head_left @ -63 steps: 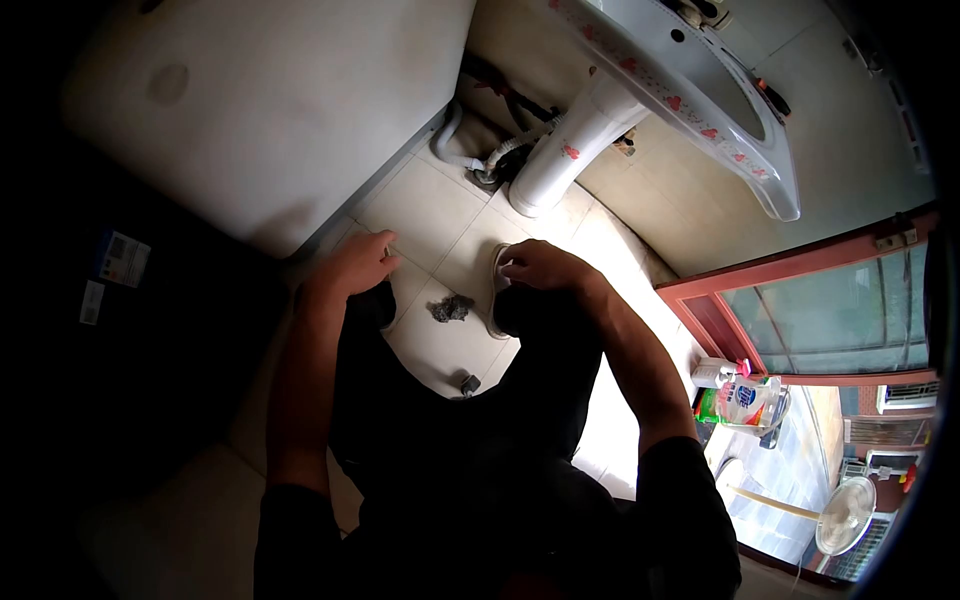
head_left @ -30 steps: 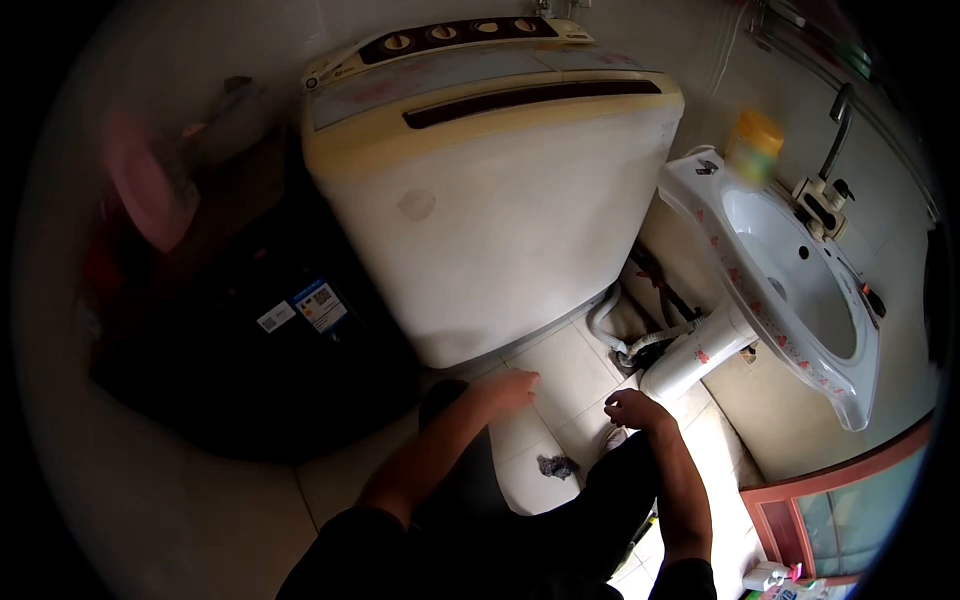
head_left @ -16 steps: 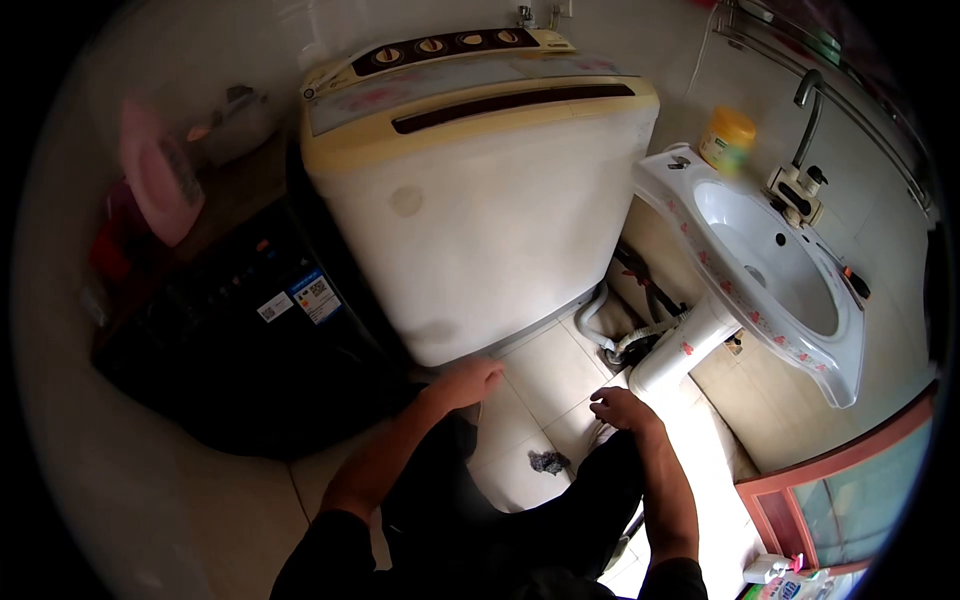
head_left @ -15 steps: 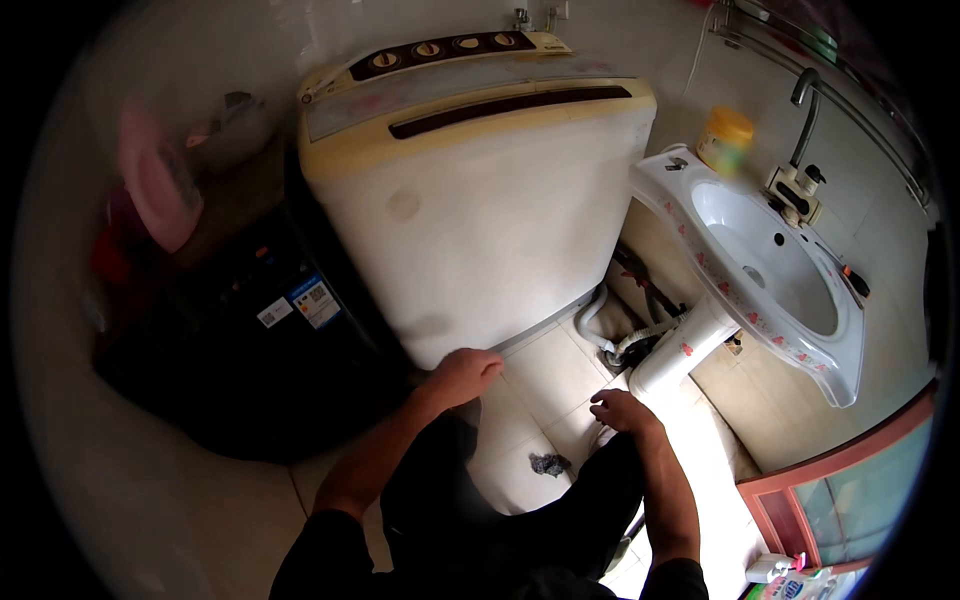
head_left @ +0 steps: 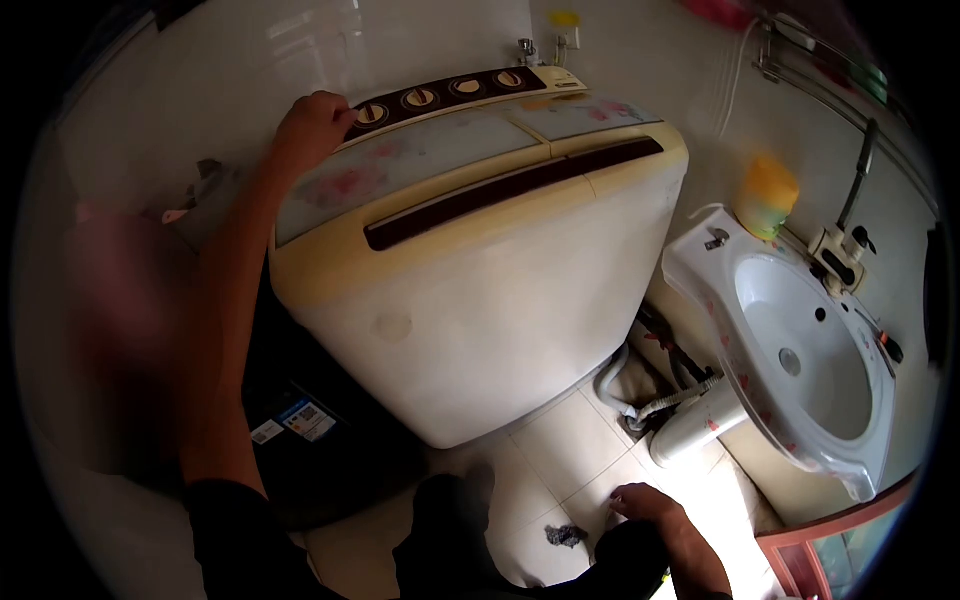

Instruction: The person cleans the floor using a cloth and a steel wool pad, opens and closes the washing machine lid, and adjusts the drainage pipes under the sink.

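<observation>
My left hand (head_left: 314,130) is stretched up to the left end of the washing machine's control panel (head_left: 440,99). Its fingers are curled beside the leftmost knob (head_left: 372,114); whatever lies inside them is hidden. The white and yellowed washing machine (head_left: 480,310) has a flowered top lid (head_left: 430,150) and a dark strip along its front edge. Low down, near my right knee, my right hand (head_left: 645,504) is loosely closed, and no object shows in it. On the floor just left of that knee lies a dark crumpled scrap (head_left: 566,536).
To the right stands a flowered pedestal washbasin (head_left: 715,300) with a yellow-lidded tub (head_left: 768,195), a faucet (head_left: 850,200) and a screwdriver (head_left: 888,345). Grey hoses (head_left: 625,385) run beside its pedestal. A black appliance with labels (head_left: 310,421) stands at left, below a blurred pink item (head_left: 130,260).
My left hand has risen from in front of the washing machine to its control panel. My right hand stays low by the knee. The view has shifted, bringing the machine's top closer.
</observation>
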`<state>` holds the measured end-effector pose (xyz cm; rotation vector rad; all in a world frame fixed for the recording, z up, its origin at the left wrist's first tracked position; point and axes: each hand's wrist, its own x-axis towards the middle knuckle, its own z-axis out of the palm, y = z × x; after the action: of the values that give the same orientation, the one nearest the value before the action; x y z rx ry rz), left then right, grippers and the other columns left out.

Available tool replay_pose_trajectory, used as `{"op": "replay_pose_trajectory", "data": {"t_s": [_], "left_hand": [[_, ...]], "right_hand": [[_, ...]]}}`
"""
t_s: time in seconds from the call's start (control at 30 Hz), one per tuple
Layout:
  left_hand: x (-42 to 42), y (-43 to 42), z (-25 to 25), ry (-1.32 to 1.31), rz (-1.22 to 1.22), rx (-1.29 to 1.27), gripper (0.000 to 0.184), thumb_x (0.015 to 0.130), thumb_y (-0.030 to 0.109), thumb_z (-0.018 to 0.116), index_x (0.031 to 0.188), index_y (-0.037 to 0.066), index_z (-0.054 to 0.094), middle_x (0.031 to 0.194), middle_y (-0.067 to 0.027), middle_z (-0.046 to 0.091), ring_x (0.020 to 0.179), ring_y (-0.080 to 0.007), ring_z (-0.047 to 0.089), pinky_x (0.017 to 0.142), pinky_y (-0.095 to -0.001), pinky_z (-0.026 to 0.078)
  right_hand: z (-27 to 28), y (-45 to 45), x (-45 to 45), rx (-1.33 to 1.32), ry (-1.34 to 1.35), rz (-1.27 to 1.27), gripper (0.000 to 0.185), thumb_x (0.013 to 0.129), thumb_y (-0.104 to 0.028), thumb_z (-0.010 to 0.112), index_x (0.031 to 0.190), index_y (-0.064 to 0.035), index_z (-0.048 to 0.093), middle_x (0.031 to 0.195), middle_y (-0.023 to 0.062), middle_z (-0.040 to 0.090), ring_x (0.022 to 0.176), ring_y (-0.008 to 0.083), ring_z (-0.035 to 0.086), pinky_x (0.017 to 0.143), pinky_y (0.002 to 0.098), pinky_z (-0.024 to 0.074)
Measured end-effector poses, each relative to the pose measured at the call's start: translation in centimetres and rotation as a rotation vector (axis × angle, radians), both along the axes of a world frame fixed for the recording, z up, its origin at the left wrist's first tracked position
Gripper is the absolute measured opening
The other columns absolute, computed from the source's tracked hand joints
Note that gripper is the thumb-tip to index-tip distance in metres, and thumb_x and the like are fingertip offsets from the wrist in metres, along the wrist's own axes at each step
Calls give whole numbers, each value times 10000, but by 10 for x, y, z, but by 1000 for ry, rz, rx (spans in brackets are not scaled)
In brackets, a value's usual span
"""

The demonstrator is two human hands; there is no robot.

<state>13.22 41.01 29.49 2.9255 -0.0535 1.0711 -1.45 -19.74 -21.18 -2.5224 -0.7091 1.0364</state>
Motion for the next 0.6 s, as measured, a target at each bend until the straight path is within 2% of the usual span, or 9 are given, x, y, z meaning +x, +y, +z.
{"op": "replay_pose_trajectory", "data": {"t_s": [0.13, 0.2, 0.23, 0.27, 0.33, 0.43, 0.47, 0.53, 0.6], "left_hand": [[63, 34, -7, 68, 64, -241, 257, 937, 239, 678, 989, -7, 733, 950, -211, 726, 875, -358, 711, 823, -445, 563], [89, 53, -18, 87, -51, -44, 226, 938, 173, 685, 1028, -31, 719, 907, -153, 731, 798, -292, 703, 777, -382, 563], [99, 56, -18, 81, 5, 55, 210, 923, 146, 689, 1054, -13, 729, 1036, -170, 734, 926, -309, 711, 849, -389, 568], [110, 57, -17, 80, 10, 56, 210, 923, 146, 689, 1054, -13, 729, 1036, -170, 734, 926, -309, 711, 849, -389, 568], [130, 65, -5, 186, 107, 139, 206, 923, 133, 674, 1074, 12, 744, 1106, -177, 728, 1002, -324, 709, 885, -399, 566], [161, 76, 8, 248, 128, 118, 206, 902, 117, 664, 1064, 44, 769, 1113, -180, 737, 1044, -303, 713, 922, -396, 562], [166, 75, 10, 245, 124, 116, 206, 902, 117, 664, 1064, 44, 769, 1113, -180, 737, 1044, -303, 713, 922, -396, 562], [177, 73, 15, 242, 60, -228, 211, 895, 89, 648, 1053, 20, 769, 1006, -171, 771, 911, -269, 754, 870, -375, 581], [191, 72, 14, 176, 6, -307, 213, 891, 85, 645, 1048, 11, 769, 960, -162, 778, 853, -257, 760, 849, -369, 586]], "right_hand": [[-3, 2, 33, -111, 84, -57, 459, 975, -404, 605, 1273, -67, 698, 1220, 174, 730, 1138, 354, 688, 1007, 424, 537], [9, 3, 43, -145, 133, -91, 427, 958, -369, 621, 1240, -63, 714, 1246, 178, 716, 1181, 358, 668, 1032, 431, 523], [9, 1, 46, -139, 104, -101, 425, 955, -367, 620, 1239, -66, 716, 1239, 181, 718, 1176, 359, 669, 1029, 431, 524], [5, -1, 46, -131, 80, -111, 424, 952, -365, 619, 1238, -68, 717, 1233, 184, 720, 1170, 360, 671, 1026, 432, 525], [-9, -13, 50, -123, 87, -144, 438, 945, -397, 616, 1224, -79, 728, 1189, 185, 734, 1127, 360, 687, 1008, 433, 533], [-17, -25, 47, -112, 32, -171, 392, 965, -307, 629, 1206, -11, 719, 980, 143, 789, 867, 237, 772, 846, 372, 601], [-16, -29, 45, -115, 29, -175, 392, 965, -307, 629, 1206, -11, 719, 980, 143, 789, 867, 237, 772, 846, 372, 601], [-12, -37, 42, -158, 65, -286, 376, 960, -286, 636, 1197, -5, 720, 961, 148, 789, 830, 227, 774, 809, 366, 610], [-8, -41, 39, -148, 114, -410, 342, 952, -253, 638, 1156, 5, 733, 914, 146, 788, 793, 212, 772, 774, 357, 614]]}}
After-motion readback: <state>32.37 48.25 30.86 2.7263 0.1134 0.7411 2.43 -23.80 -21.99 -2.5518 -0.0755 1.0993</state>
